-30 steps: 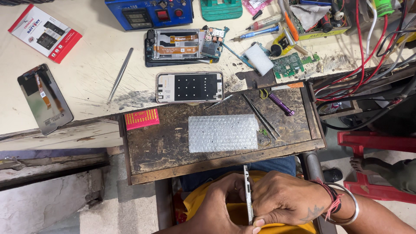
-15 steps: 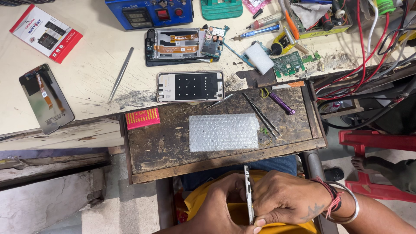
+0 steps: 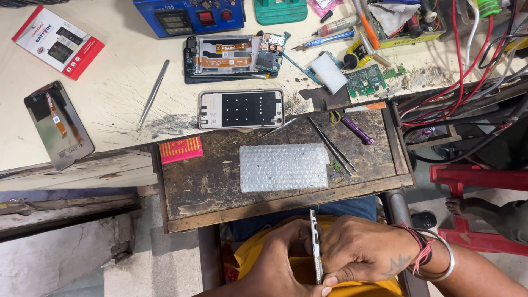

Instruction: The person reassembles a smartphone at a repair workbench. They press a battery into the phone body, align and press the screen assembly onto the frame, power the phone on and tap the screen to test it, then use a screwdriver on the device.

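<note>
Hands first: your left hand [image 3: 286,258] and right hand [image 3: 360,256] are both closed on a thin phone panel [image 3: 315,247], held edge-on over your lap at the bottom centre of the frame, fingers pinching its two faces; what the fingertips are doing along the edge cannot be made out. Judging from how things lie, the strip-down is well along: an opened phone frame [image 3: 223,58] with its boards and flex cables exposed sits at upper centre of the counter [image 3: 110,110], a second phone body [image 3: 241,109] lies face up just below it, and a separated screen [image 3: 58,124] rests at the left. On the small dark work board [image 3: 220,176] in front of you, a sheet of bubble wrap [image 3: 283,166] lies flat with nothing on it, and tweezers [image 3: 333,146] and a purple-handled tool [image 3: 356,129] wait untouched to its right. Another pair of tweezers [image 3: 153,93] lies at the upper left. Refitting looks not yet done, since the panel is apart from both bodies.
</note>
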A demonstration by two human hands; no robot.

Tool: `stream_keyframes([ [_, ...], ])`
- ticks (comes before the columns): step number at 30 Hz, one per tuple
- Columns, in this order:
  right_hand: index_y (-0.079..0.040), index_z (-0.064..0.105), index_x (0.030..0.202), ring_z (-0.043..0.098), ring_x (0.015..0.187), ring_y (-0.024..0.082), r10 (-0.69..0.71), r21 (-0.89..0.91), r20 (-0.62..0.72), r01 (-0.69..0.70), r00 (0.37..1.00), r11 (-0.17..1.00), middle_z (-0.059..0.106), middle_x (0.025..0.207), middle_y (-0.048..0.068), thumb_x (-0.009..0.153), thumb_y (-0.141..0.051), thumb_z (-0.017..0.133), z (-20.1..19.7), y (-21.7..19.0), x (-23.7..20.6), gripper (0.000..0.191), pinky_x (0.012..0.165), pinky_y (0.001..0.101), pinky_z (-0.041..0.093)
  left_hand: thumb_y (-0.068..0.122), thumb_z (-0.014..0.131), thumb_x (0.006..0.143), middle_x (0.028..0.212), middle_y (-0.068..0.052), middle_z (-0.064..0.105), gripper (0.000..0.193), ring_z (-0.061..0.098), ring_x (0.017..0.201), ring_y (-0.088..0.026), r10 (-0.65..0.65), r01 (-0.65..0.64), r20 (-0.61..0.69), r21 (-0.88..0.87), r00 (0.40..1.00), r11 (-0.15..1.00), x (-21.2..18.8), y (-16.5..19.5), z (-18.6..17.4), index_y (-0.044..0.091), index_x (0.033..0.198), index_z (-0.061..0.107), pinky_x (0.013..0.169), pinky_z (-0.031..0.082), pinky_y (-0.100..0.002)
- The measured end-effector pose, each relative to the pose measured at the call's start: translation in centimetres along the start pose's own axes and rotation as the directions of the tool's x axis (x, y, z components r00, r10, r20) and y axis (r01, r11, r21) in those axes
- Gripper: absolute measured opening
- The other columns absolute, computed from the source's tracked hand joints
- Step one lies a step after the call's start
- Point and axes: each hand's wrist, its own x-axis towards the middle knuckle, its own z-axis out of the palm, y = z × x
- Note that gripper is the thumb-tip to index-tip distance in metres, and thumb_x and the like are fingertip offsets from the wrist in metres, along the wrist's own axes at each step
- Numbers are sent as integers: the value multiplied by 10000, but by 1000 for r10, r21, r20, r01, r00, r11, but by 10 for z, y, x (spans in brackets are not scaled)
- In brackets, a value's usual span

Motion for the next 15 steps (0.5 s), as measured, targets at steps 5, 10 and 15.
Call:
stream_keyframes([
  [5,-17,687,896,626,734,321,-4,28,-7,4,1000,1000,638,770,104,1117,-212,614,0,0,-1,304,679,432,453,331,857,732,1024,-26,606,597,609,955,-93,-9,9,-1,-43,1000,999,-1,-1,2,26,1173,595,891,514,-299],
  [10,-27,696,881,642,729,315,76,3,-67,-76,995,997,657,768,105,1080,-227,644,1,-6,-2,287,668,430,463,356,865,717,1087,-33,639,689,639,1035,-104,18,-18,-6,23,1000,1000,2,-4,-2,25,1261,604,961,510,-299],
  [15,-25,677,844,649,734,322,167,-90,-211,-189,963,978,660,760,109,1024,-238,711,5,-12,-3,281,679,424,480,390,889,754,1094,-55,649,713,641,1046,-112,49,-49,-12,-67,999,997,5,-4,-6,3,1275,593,972,533,-292],
])
